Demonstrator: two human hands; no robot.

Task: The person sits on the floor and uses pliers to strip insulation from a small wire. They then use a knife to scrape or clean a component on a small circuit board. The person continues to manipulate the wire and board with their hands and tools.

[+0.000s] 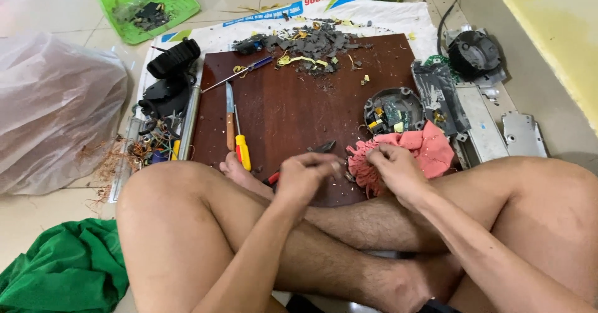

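Observation:
I sit cross-legged at a dark wooden board (pixel 286 110) on the floor. My left hand (pixel 304 177) grips a pair of pliers (pixel 322 147); its dark jaws point up right and a red handle sticks out below the palm. My right hand (pixel 397 171) pinches the edge of a crumpled pink cloth (pixel 423 148) lying at the board's near right corner. The two hands are close together and the plier tips nearly reach the cloth. A round grey housing (pixel 392 109) with a circuit board inside lies just behind the cloth.
On the board lie a knife (pixel 230 117), a yellow-and-red screwdriver (pixel 242 150), a blue-handled screwdriver (pixel 246 71) and a heap of grey debris (pixel 311 42). Metal plates (pixel 483 126) and a black round part (pixel 473 54) sit right; tangled wires (pixel 149 148), plastic bag (pixel 53 107), green tray (pixel 146 4) left.

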